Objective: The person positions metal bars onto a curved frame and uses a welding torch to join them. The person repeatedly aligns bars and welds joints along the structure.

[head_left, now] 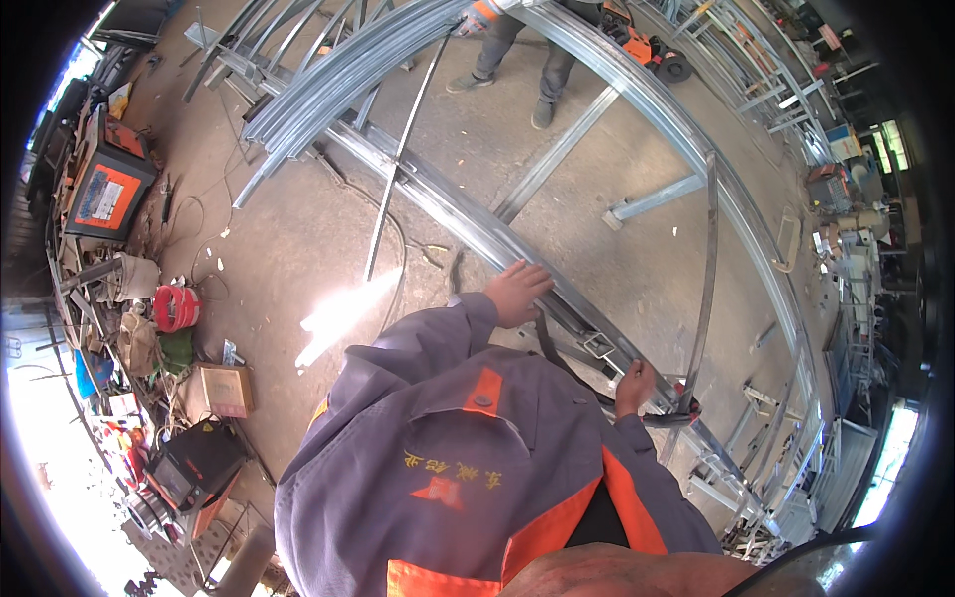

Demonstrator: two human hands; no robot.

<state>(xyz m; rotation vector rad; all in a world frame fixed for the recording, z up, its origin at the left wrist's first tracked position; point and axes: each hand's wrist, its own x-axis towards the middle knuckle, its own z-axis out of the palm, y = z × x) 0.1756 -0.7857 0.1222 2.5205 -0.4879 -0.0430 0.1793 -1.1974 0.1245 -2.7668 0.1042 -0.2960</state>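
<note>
A long galvanized steel beam runs diagonally in front of me, from the upper left to the lower right. My left hand lies on it with stretched fingers, holding nothing. Farther along, my right hand is closed at the beam's near edge; what is between its fingers is hidden. Between my hands, a small rectangular metal bracket sits on the beam. A dark curved strip or cable passes beneath my left hand. Just right of my right hand, a dark flat bar rises from the beam.
Bundled steel profiles lie across the frame at the upper left. A co-worker's gloved hand is at the bundle. A thin bar crosses the beam. On the left stand an orange-and-black machine, a red bucket and a cardboard box.
</note>
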